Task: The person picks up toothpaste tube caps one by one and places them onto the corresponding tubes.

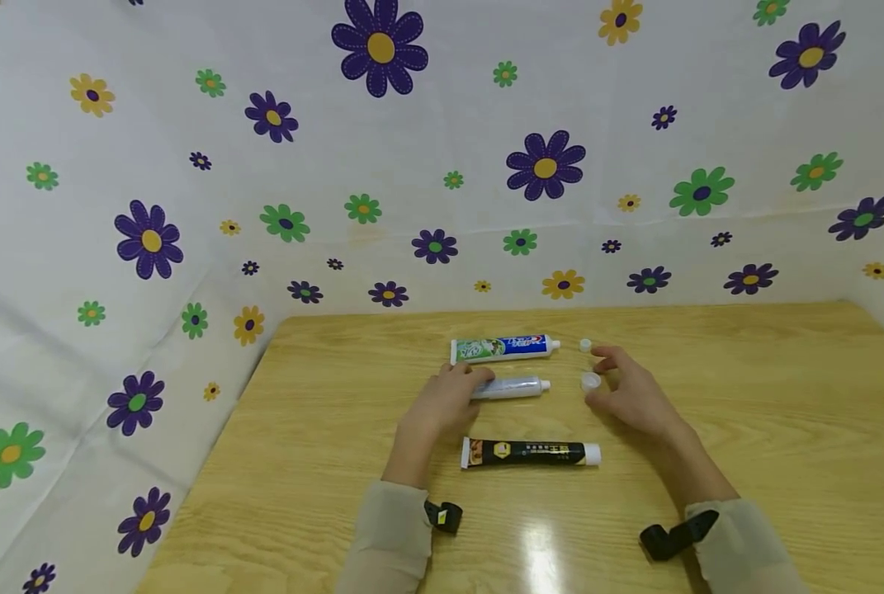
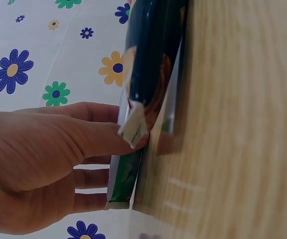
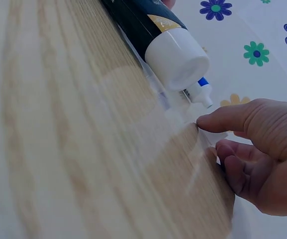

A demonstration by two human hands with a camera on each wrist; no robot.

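Observation:
My left hand (image 1: 447, 400) grips the crimped-end half of a silvery-white toothpaste tube (image 1: 512, 388), whose bare nozzle points right; the hand covers the rest of it. To the right, my right hand (image 1: 635, 398) holds a white cap (image 1: 590, 381) between thumb and index finger, close over the table. A smaller white cap (image 1: 586, 345) lies just beyond the index fingertip. Behind the silvery tube lies a green, blue and white toothpaste tube (image 1: 504, 348), its nozzle uncapped. Nearer the front, a black tube (image 1: 527, 452) has its white cap (image 3: 178, 59) on.
The wooden table (image 1: 323, 495) reaches back to a white cloth (image 1: 479, 140) printed with flowers, which also hangs at the left and right sides. A black camera mount (image 1: 445, 517) sits on the left wrist, another mount (image 1: 675, 538) on the right.

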